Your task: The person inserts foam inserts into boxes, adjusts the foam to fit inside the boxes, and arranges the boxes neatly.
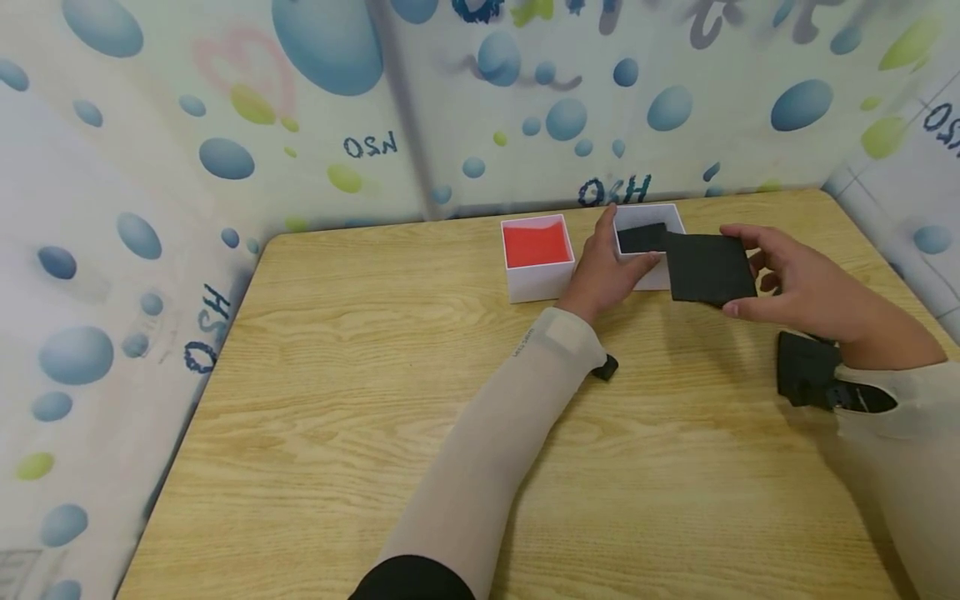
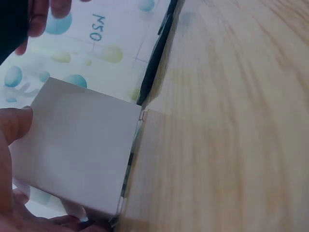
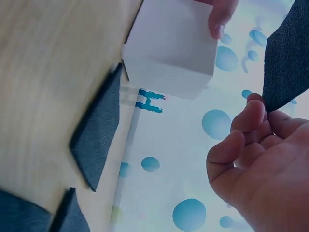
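Note:
My left hand grips an open white box by its left side, the thumb at the front. A dark flat piece shows inside this box. In front of the box's right side, my right hand holds up a thin black square pad by its right edge, between thumb and fingers. In the left wrist view the white box has my thumb on one edge. The right wrist view shows my fingers pinching a corner of the black pad.
A second white box with a red inside or content stands left of my left hand. Dark flat pieces lie on the wooden table in the right wrist view. A patterned wall covering borders the table's back.

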`<state>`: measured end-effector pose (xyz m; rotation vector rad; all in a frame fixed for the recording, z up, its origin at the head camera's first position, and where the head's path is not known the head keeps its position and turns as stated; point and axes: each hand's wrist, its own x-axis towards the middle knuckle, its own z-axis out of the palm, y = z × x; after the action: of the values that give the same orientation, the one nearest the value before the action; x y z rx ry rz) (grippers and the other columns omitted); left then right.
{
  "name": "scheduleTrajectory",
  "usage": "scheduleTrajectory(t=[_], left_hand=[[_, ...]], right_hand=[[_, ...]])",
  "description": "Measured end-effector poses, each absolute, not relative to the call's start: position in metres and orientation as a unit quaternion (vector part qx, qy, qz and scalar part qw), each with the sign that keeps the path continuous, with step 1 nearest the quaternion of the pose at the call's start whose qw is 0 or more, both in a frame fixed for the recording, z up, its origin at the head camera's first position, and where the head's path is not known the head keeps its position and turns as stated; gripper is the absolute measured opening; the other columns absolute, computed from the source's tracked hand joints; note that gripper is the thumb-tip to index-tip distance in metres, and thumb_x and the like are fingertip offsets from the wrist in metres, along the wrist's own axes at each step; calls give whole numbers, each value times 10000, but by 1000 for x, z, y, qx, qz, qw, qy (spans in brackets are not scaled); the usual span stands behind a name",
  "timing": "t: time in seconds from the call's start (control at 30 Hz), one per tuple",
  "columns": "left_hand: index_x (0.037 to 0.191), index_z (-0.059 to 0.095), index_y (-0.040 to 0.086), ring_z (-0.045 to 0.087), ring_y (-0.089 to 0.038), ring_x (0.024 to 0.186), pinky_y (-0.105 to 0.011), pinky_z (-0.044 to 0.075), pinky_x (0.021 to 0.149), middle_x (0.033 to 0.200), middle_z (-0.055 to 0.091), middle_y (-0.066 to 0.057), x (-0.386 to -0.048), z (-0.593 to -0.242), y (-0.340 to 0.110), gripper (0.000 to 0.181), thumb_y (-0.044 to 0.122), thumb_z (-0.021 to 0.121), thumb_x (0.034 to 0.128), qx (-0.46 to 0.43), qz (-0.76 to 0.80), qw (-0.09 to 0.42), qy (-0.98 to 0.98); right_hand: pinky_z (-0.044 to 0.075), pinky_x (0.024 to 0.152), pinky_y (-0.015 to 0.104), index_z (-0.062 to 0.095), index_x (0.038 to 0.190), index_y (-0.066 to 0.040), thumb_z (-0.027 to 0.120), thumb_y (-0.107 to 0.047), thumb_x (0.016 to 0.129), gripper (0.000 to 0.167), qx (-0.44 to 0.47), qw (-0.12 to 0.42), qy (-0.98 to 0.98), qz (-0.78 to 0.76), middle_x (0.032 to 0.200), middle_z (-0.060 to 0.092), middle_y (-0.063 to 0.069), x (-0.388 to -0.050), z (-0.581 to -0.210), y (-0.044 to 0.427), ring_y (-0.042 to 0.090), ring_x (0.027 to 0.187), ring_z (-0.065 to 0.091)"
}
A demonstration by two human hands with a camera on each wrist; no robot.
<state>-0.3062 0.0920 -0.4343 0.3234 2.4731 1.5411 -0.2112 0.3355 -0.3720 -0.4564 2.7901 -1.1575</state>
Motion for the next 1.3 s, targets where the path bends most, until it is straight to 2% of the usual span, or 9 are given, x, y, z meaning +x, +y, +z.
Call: scheduleTrajectory(t=[0.17,0.3,0.43,0.63,1.0,1.3], left_hand=[[1679,79,435,343,-135,1550,-435,379,1232,1707,294,103,-306,-434,92,973,473,742,967,103,522,111,839],[1677,78,442,357,-152,1547,-450,389,1225,1712,293,87,-306,-434,91,957,464,730,977,102,519,111,841],[1683,86,413,366,-159,1545,-444,400,1218,1714,297,64,-307,-433,90,946,432,724,984,109,522,110,838],[1690,87,370,373,-146,1536,-428,379,1233,1691,345,46,-309,-433,91,976,464,735,967,122,526,102,835],[1692,84,354,378,-117,1526,-422,349,1251,1686,353,75,-310,-436,91,977,415,743,974,124,543,102,824],[1687,93,375,398,-115,1501,-422,355,1247,1687,344,87,-312,-440,92,978,412,754,968,122,547,101,822]], right_hand=[[442,705,180,276,1660,-96,797,-35,889,933,-150,56,914,-372,1402,435,-15,-226,-363,333,75,964,509],[455,654,229,264,1669,-107,792,-34,904,932,-149,64,912,-378,1352,453,-26,-238,-358,328,92,941,533],[430,628,276,255,1676,-121,799,-82,919,933,-142,72,916,-368,1364,442,20,-249,-353,323,102,917,534],[381,654,276,257,1681,-139,803,-151,926,932,-136,72,923,-353,1420,406,100,-263,-349,318,100,898,514],[396,648,271,268,1669,-94,784,-154,923,909,-124,88,921,-359,1502,400,239,-286,-353,309,132,846,508],[394,629,303,240,1673,-83,777,-209,934,922,-122,102,927,-341,1510,397,261,-295,-354,303,174,806,485]])
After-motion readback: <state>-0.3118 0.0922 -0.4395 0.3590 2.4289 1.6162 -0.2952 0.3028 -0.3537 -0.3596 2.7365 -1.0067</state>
